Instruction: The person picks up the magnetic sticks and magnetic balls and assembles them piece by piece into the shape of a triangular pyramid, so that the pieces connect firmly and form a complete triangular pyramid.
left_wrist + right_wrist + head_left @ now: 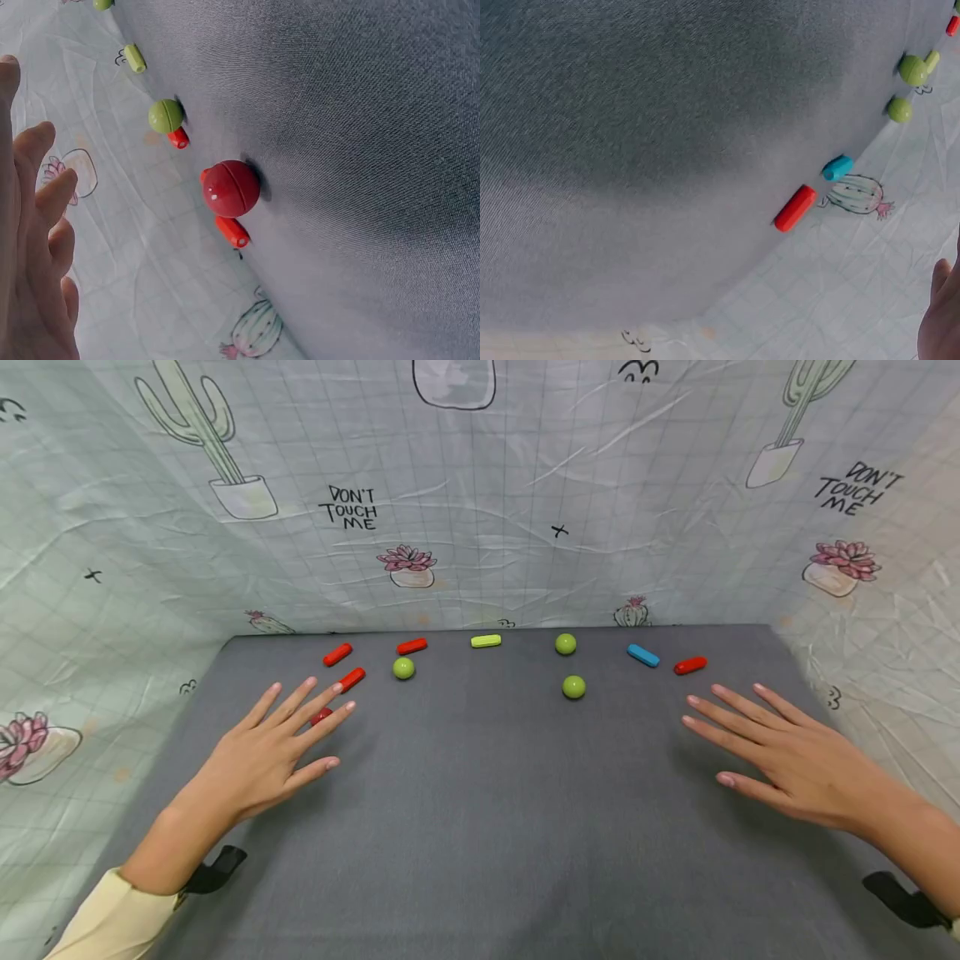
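Observation:
My left hand (pixel 262 752) hovers with spread fingers above the left of the grey table, holding nothing. Below its fingers a red ball (pixel 232 188) lies on the cloth, partly hidden in the head view. Beside the fingertips is a red stick (pixel 352 680), with another red stick (pixel 337 654) behind it. Over the right side my right hand (pixel 787 760) also hangs with fingers apart and nothing held. Nearest to it are a red stick (pixel 690 665) and a blue stick (pixel 642 655).
Along the back stand a green ball (pixel 403 668), a third red stick (pixel 412 646), a yellow-green stick (pixel 486 641), and two green balls, one rear (pixel 566 644) and one nearer (pixel 573 687). A printed cloth (pixel 480 527) rises behind the table (pixel 480 810).

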`<action>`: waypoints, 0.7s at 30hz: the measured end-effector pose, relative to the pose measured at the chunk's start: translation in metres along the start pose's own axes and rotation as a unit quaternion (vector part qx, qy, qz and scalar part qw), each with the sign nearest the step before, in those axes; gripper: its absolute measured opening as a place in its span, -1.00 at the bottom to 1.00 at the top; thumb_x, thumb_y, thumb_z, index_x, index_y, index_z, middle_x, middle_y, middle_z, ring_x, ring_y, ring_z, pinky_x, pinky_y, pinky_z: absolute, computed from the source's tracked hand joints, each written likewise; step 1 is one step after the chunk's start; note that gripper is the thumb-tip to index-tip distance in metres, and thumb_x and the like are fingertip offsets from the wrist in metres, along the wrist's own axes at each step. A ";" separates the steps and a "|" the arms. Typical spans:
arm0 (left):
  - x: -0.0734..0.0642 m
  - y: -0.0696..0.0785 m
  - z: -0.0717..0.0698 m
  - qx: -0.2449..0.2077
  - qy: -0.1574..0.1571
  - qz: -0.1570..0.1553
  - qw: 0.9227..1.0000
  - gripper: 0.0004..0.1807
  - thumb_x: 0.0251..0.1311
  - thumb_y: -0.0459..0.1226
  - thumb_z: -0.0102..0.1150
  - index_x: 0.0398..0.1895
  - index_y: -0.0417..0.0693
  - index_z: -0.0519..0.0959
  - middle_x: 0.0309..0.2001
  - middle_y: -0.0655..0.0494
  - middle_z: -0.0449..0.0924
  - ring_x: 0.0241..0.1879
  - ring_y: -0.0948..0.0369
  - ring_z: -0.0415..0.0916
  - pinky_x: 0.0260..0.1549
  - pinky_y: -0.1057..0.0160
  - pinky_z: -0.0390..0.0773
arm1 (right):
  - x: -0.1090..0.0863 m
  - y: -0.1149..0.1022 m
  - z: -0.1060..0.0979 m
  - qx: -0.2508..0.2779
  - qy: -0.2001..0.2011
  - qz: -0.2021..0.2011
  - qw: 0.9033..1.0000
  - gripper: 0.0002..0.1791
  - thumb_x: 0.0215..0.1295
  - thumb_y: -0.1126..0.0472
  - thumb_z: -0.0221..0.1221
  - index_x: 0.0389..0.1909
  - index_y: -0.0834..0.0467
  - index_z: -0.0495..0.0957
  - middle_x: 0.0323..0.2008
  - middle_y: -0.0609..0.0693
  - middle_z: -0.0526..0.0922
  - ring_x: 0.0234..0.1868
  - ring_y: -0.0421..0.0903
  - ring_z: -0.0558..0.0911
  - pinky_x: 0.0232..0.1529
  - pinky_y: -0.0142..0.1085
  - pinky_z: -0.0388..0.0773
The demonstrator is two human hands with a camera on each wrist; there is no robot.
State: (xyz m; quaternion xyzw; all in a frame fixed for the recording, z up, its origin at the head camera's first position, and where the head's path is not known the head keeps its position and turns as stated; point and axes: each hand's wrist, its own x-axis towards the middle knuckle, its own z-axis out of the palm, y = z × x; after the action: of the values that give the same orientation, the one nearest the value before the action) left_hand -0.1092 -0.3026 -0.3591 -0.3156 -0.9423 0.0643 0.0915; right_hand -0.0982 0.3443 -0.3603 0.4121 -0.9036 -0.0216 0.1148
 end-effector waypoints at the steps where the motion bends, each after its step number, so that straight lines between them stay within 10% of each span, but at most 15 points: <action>1: 0.001 0.000 0.001 -0.001 -0.002 -0.004 1.000 -0.14 0.33 0.16 0.17 0.63 0.28 0.10 0.63 0.12 -0.01 0.62 0.02 -0.17 0.55 -0.08 -0.25 | 0.001 0.000 0.000 0.001 -0.001 0.000 1.000 -0.20 0.42 -0.28 0.11 0.58 -0.06 0.19 0.61 -0.07 0.09 0.64 -0.06 -0.10 0.60 -0.04 -0.31; 21: 0.044 -0.013 0.031 -0.147 0.031 -0.115 0.982 -0.24 0.31 -0.09 0.32 0.54 0.06 0.29 0.51 -0.10 0.25 0.52 -0.18 0.09 0.41 -0.34 0.11 | 0.036 -0.005 0.023 0.033 -0.009 0.006 0.999 -0.12 0.31 -0.09 0.31 0.59 -0.09 0.17 0.60 -0.05 0.12 0.63 -0.04 -0.06 0.60 -0.09 -0.33</action>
State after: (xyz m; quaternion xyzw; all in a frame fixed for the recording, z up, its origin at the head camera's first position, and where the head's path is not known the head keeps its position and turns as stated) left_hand -0.1581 -0.2878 -0.3814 -0.2169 -0.9682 -0.0956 0.0804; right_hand -0.1226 0.3121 -0.3769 0.4103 -0.9072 0.0054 0.0925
